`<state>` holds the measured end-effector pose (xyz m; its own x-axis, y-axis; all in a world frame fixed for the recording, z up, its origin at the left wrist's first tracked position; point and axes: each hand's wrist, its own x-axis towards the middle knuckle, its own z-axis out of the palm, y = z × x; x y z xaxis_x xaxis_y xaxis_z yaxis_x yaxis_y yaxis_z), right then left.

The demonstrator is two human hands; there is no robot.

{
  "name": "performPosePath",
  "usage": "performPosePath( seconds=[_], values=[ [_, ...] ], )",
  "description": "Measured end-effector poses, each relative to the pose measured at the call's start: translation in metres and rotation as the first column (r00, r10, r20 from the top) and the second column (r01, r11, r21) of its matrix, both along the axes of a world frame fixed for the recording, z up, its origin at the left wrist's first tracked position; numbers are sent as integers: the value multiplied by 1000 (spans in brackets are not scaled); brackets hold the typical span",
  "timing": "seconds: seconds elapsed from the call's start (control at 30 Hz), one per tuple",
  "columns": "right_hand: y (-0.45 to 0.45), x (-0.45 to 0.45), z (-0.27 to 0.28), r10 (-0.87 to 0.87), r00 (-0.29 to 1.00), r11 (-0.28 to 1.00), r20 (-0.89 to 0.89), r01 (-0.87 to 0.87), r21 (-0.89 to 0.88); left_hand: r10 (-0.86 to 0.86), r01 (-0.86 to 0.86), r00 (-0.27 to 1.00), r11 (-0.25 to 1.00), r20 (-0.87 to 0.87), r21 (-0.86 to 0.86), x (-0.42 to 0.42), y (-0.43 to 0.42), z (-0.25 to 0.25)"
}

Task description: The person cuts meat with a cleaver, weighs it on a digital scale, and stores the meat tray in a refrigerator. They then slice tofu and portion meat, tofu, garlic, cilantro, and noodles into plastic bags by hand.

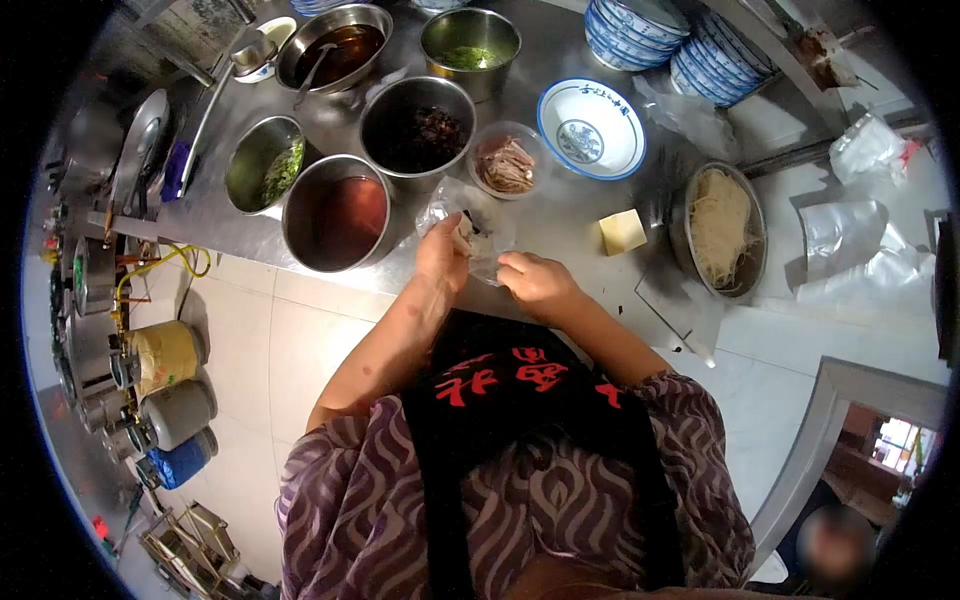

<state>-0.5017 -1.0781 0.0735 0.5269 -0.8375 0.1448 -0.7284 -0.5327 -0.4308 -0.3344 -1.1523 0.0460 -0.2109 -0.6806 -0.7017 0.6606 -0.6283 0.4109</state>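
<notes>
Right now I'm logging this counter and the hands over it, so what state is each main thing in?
Left grip: closed on the clear bag
Right grip: closed at the bag's edge
Clear bag: crumpled, contents unclear
Blue-rimmed bowl: upright, empty
Pale yellow block: unheld
Pale strands: heaped, uncovered
Red-liquid pot: uncovered, part full
Spoon: resting in dark liquid

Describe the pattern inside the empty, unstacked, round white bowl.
The bowl has a blue rim, characters and central motif; best in head view.
</notes>
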Motion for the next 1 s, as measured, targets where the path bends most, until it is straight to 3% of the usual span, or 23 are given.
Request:
performPosePath(
  seconds=[0.1,0.17,0.23,0.27,0.3,0.37,0.43,0.67,0.8,0.9,1.0],
  values=[
    [-1,-4,7,-68,992,997,108,65,30,-32,39,994,997,106,-67,6,6,18],
    [-12,-6,18,-135,968,991,211,136,7,-65,67,993,998,95,-17,5,2,29],
    [-21,-9,42,-181,924,980,336,198,-16,-53,65,995,988,81,-143,4,0,64],
    [-25,-5,64,-218,893,974,393,227,24,-93,89,996,982,-16,-166,10,-4,75],
    [-34,-2,84,-159,878,975,452,211,-67,-143,119,983,974,-114,-192,16,-7,88],
    [-52,9,119,-27,820,955,572,190,-227,-115,74,984,958,-134,-277,32,-14,137],
    [-65,25,155,-60,799,971,599,186,-151,-90,21,979,936,-182,-351,58,-24,175],
    [-158,146,228,189,869,919,458,7,-393,86,-232,962,758,-259,-610,208,-80,258],
    [-252,246,215,230,840,924,492,-30,-381,214,-342,938,695,-273,-633,302,-145,256],
    [-317,310,179,192,830,964,524,-61,-258,331,-428,904,711,-271,-558,365,-199,221],
    [-363,356,137,126,885,986,449,-60,-158,415,-471,882,763,-223,-443,408,-248,172]
  ],
)
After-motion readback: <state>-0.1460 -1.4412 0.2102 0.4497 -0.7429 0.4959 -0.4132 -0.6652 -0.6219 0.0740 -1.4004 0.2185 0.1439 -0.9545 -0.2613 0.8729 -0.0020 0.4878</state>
